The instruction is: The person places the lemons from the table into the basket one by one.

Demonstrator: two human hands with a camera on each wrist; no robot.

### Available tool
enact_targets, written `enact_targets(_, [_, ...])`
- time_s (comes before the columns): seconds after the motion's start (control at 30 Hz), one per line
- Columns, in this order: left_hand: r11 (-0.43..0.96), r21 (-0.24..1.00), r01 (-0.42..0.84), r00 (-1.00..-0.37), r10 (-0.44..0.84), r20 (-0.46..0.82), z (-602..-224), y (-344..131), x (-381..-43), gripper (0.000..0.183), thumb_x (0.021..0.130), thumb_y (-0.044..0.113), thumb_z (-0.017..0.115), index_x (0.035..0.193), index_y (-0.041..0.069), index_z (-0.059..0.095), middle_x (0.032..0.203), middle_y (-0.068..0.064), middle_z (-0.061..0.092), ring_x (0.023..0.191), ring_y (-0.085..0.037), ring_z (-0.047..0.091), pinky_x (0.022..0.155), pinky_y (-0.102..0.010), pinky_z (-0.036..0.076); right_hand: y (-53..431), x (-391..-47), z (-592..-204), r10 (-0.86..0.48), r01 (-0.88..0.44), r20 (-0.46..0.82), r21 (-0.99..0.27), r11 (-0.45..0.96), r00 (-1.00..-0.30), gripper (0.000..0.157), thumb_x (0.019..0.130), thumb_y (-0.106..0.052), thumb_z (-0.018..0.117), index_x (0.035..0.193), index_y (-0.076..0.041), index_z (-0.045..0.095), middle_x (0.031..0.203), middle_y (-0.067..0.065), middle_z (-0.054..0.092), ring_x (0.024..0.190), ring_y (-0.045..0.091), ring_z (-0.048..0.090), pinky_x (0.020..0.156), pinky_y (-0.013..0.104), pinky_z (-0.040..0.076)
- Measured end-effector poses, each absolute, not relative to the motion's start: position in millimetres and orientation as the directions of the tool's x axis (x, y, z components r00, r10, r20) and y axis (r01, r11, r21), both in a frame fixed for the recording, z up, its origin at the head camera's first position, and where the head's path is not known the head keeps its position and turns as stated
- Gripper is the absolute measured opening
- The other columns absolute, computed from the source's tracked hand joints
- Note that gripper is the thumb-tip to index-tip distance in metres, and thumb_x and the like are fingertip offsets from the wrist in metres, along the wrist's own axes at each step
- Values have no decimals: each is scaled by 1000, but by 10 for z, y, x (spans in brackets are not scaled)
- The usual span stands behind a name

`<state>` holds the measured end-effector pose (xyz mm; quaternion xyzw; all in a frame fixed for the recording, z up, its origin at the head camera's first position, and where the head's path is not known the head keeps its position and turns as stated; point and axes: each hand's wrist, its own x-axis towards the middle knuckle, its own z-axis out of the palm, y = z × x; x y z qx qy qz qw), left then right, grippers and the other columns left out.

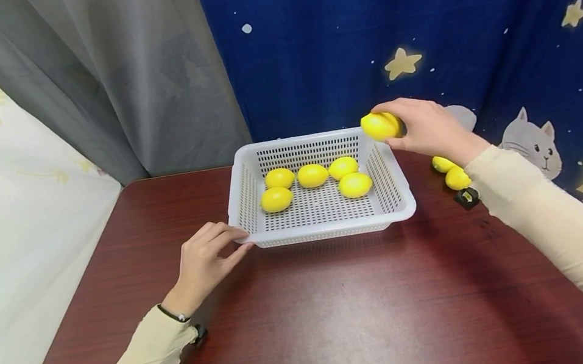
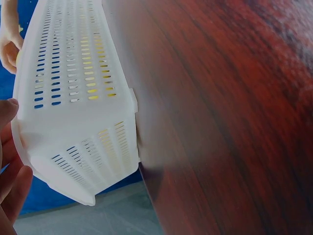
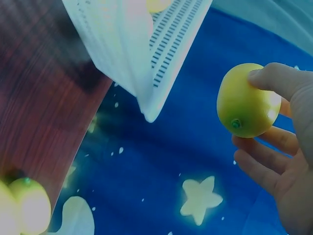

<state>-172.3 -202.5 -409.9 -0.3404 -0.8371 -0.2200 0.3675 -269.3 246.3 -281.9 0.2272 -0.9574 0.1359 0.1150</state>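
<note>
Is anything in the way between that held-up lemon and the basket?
Nothing visible is. The right grip holds the lemon near the far right corner of the basket, whose top is open.

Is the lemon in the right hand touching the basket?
Apart. The right wrist view shows blue curtain plainly between the lemon, gripped by the right hand, and the basket.

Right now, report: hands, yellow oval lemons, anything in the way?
Right hand grips one lemon near far-right corner of white perforated plastic basket. Left hand holds its near-left corner. Five lemons inside; no obstruction visible.
</note>
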Motion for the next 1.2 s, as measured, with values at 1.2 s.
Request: enact_targets(1.2, [675,129,726,-510,405,759,-4073,-2023,-1721,24,72,24,87,94,20,77,85,9,72,78,-8,59,65,-26,51,1763,-2830,-2859,-592,-608,140,-207,766,-794,60,85,-22,75,141,-20,51,136,4,60,108,25,58,100,47,49])
